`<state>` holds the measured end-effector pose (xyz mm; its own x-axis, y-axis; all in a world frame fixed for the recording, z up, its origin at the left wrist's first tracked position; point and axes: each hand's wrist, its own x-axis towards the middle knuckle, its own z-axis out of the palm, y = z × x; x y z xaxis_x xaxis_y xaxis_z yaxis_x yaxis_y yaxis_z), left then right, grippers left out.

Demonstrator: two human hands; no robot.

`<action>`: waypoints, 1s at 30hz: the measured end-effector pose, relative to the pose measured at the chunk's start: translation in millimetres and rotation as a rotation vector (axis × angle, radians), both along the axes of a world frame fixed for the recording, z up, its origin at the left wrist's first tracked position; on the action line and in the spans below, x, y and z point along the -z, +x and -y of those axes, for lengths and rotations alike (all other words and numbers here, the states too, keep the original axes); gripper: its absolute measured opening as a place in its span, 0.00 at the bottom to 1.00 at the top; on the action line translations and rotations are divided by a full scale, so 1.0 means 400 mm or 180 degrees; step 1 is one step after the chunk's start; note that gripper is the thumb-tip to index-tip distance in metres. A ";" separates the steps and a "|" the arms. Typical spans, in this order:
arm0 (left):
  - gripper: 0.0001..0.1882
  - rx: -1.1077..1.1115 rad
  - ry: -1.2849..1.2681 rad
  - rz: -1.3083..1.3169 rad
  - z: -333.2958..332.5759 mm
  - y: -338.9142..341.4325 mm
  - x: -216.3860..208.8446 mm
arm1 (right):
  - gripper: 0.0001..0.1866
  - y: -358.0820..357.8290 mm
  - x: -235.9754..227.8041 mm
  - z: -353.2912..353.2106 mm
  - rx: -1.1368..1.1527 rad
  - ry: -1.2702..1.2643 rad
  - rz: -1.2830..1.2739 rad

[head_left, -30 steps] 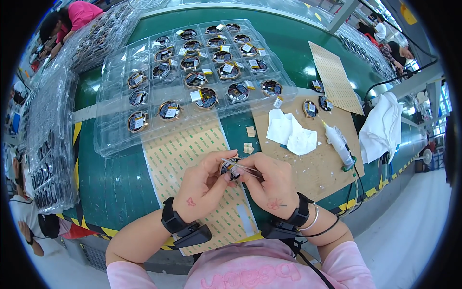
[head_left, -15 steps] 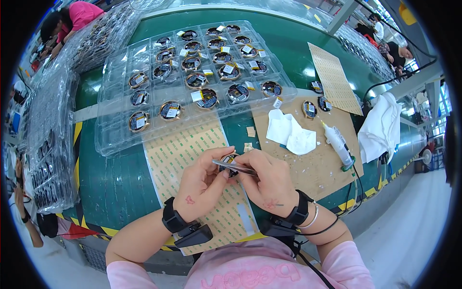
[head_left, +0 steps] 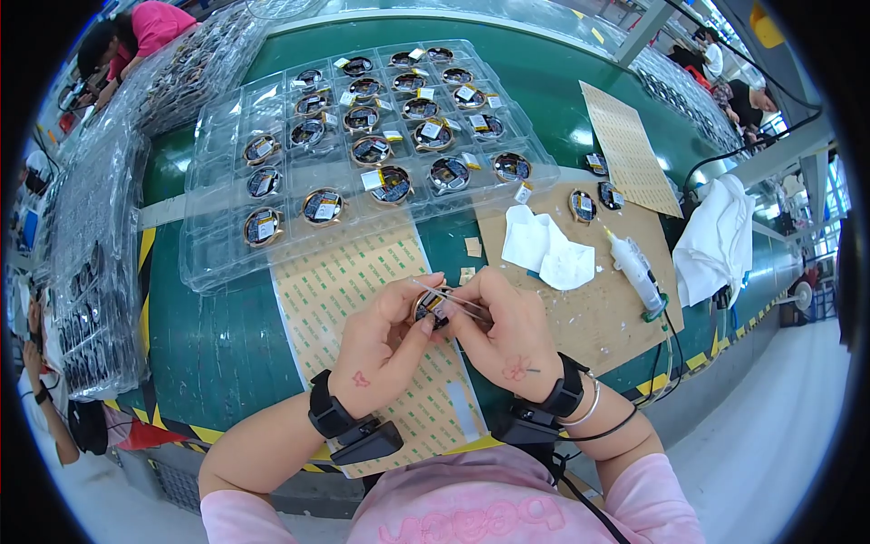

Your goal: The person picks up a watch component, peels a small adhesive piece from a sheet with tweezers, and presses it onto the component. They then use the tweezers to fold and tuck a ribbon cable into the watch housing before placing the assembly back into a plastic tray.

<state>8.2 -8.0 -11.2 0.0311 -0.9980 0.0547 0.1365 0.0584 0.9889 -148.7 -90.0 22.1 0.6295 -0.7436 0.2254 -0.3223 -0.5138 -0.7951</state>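
Observation:
Between my hands, above a sheet of adhesive pieces (head_left: pixel 349 258), is a round watch body (head_left: pixel 430 306) with its dark circuitry facing up. My left hand (head_left: pixel 385 340) is closed on its left edge, thumb and fingertips pinching the rim. In my right hand (head_left: pixel 507 331) lies a pair of metal tweezers (head_left: pixel 462 302), its tips pointing left across the watch body. The right fingertips also touch the body's right side. Whether the tweezers grip any part is too small to tell. Beyond my hands, a clear plastic tray (head_left: pixel 227 258) holds several similar watch bodies in its compartments.
To the right, a brown board (head_left: pixel 598 331) carries white wipes (head_left: pixel 548 249), a dispensing syringe (head_left: pixel 636 272) and loose round watch parts (head_left: pixel 583 206). A second adhesive sheet (head_left: pixel 630 145) and a white cloth (head_left: pixel 716 240) lie farther right. Stacked clear trays (head_left: pixel 91 272) stand left. Other people work beyond.
The tweezers have turned, and their two prongs now show apart over the watch body. My right fingers have shifted slightly upward, and the watch body has tilted a little.

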 end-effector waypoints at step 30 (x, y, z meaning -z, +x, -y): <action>0.21 0.0024 0.0115 -0.0137 0.007 0.017 -0.029 | 0.07 -0.058 -0.018 0.050 -0.0440 0.1988 0.0782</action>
<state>15.0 -10.6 0.5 0.0251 -0.9995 0.0172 0.1793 0.0214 0.9836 -172.0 -110.1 29.3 0.7135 -0.6970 -0.0712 -0.0590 0.0414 -0.9974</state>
